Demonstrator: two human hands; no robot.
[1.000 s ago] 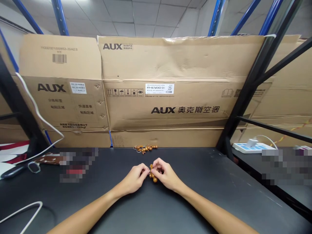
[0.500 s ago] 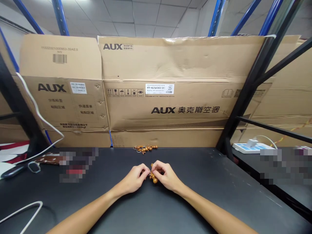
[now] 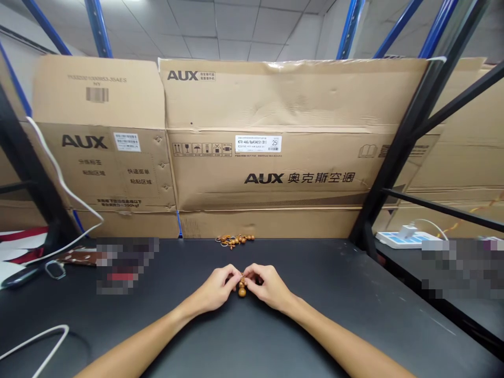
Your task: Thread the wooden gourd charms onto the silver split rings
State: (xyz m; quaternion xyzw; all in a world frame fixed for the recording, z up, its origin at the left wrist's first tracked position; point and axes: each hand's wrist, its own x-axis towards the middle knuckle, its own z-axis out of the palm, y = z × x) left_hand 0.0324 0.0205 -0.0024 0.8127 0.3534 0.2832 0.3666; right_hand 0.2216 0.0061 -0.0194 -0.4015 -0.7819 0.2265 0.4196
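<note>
Left hand [image 3: 214, 287], right hand [image 3: 268, 287]: both grips clenched, pinching brown beads [image 3: 242, 286] from opposite sides, hands nearly touching. Beads held above near-centre of black surface [image 3: 315, 320]. Second bead cluster [image 3: 234, 240] at far surface edge, well apart from hands, against cardboard box [image 3: 260, 178].

The left forearm [image 3: 134, 336] was bare and slender, the right forearm [image 3: 338, 336] bare and slender too, both narrowing to slim wrists, the left hand [image 3: 214, 290] and right hand [image 3: 268, 287] ungloved, with long thin fingers [image 3: 232, 272]
</note>
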